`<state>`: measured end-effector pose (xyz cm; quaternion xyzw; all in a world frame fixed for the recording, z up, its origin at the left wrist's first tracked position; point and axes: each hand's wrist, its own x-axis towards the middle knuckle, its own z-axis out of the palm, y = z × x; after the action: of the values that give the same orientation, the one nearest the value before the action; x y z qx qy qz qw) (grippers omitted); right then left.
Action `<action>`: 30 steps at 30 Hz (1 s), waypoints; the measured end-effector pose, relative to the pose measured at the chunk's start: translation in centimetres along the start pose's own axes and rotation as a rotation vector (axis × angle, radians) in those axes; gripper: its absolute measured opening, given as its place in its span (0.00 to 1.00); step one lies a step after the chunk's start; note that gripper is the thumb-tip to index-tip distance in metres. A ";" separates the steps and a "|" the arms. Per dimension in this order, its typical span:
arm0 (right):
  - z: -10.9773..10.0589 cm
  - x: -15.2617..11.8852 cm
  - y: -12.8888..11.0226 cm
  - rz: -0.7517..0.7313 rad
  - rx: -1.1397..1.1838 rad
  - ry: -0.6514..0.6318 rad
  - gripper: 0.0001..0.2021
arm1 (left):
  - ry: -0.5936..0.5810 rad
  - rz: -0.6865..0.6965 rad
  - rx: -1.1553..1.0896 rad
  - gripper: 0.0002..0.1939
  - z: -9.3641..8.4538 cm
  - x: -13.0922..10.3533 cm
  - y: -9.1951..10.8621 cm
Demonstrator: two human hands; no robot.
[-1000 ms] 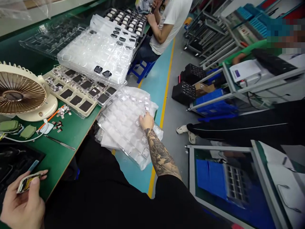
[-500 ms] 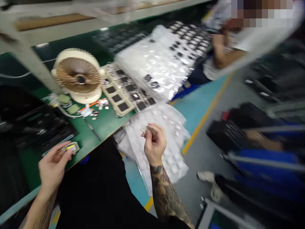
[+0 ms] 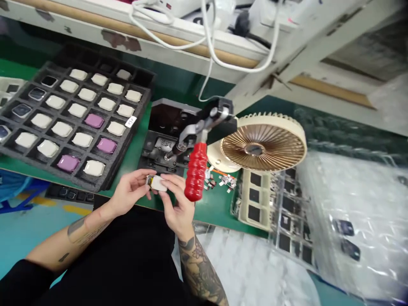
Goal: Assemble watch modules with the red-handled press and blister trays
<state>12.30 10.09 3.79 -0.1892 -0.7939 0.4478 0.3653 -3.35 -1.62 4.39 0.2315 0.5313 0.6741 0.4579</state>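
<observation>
Both hands meet over the table's front edge, below a clamp press. My left hand is closed on the left end of a small watch case, whose inside shows a yellow strip and dark parts. A white rounded cover lies over the right part of this case, partly overlapping it. My right hand grips that cover between thumb and fingers. The press's red ribbed handle hangs close to the right hand's fingers. Fingers hide the case's edges, so I cannot tell whether the cover is seated.
On the left stands a black foam tray with white and purple watch-shaped pieces. The clamp press sits mid-table, a cream fan to its right. Beyond are small loose parts, a beige tray and stacked clear plastic trays.
The view has swung left, bringing the foam tray and press into sight. My hands, apart before, have come together, and the right hand's pale piece now lies against the watch case.
</observation>
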 end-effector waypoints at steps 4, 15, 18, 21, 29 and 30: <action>1.1 0.4 -0.1 -0.046 0.021 -0.089 0.22 | 0.010 0.008 -0.001 0.20 -0.6 0.2 0.4; 1.5 0.1 0.2 0.249 0.102 0.094 0.07 | -0.027 0.056 0.146 0.15 -0.8 0.9 0.4; 1.8 0.0 -0.2 0.236 0.082 0.128 0.07 | -0.034 0.187 0.290 0.10 -1.0 0.8 0.0; 1.9 0.1 -1.0 0.211 0.044 0.133 0.06 | 0.017 0.365 0.415 0.07 -1.3 0.6 -0.4; -4.4 5.2 -0.7 -0.238 -0.507 0.297 0.34 | 0.045 -0.038 -0.005 0.18 -1.4 0.2 -1.2; -5.0 6.2 -0.6 -0.260 -0.549 0.280 0.40 | 0.025 -0.067 -0.031 0.20 -1.4 0.1 -1.4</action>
<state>11.94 16.56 8.52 -0.2376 -0.8444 0.1365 0.4603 -4.00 -2.15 2.66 0.1979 0.5340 0.6694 0.4770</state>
